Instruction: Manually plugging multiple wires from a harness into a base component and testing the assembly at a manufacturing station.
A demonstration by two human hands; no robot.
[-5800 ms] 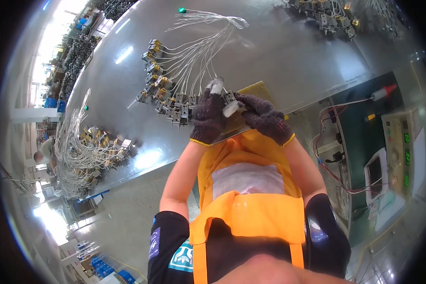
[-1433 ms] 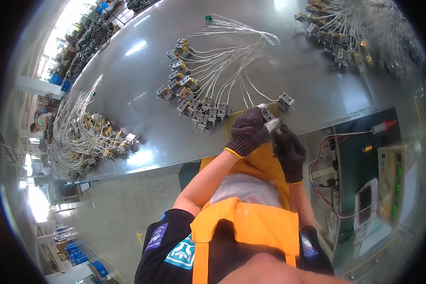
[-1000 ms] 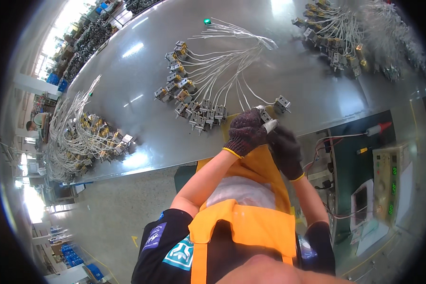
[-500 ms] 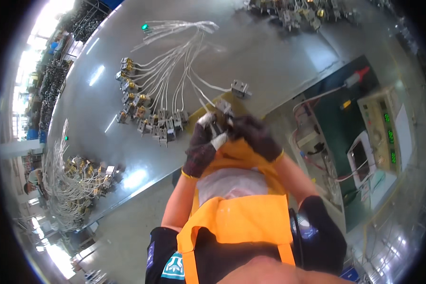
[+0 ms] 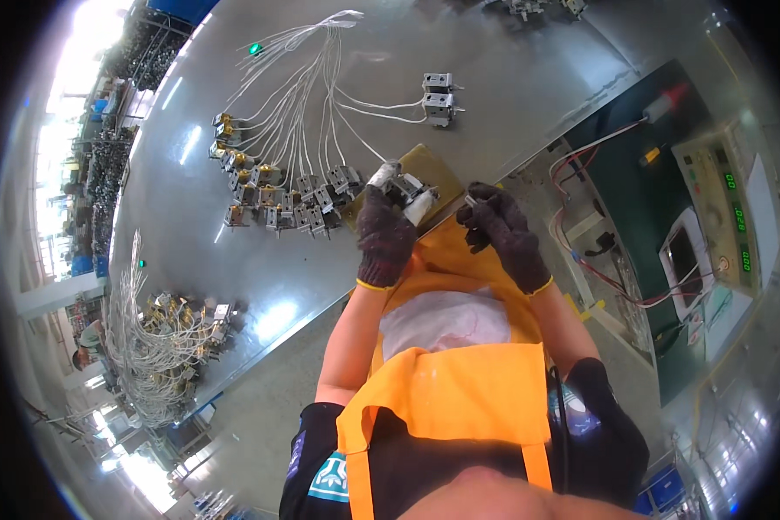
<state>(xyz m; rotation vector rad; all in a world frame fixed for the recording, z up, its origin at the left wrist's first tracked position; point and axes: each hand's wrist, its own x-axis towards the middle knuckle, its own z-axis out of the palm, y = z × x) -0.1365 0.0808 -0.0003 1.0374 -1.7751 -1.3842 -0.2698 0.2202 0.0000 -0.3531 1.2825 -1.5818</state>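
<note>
My left hand (image 5: 386, 230), in a dark glove with white-wrapped fingertips, closes on a small silvery metal block (image 5: 409, 189) with a white wire, at the table's edge. Under it lies a brownish-yellow pad (image 5: 429, 169). Just right of the pad, my right hand (image 5: 503, 227), also gloved, pinches a small silvery piece (image 5: 471, 200) whose kind I cannot make out. Two similar wired blocks (image 5: 439, 108) sit beyond the pad. To the left several more blocks (image 5: 273, 199) lie in a curved row, their white wires (image 5: 308, 95) gathered into one bundle at the far side.
Another pile of wired blocks (image 5: 178, 325) rests at the table's left. More metal parts (image 5: 529, 7) are at the far edge. On the right, a green surface (image 5: 615, 147) bears a power unit with green digits (image 5: 719, 208), a white-framed device (image 5: 685, 260) and red and white leads (image 5: 563, 186).
My hands have come apart, the right one moving to the right. A second block now lies beside the one beyond the pad, and another wired block is under my left hand.
</note>
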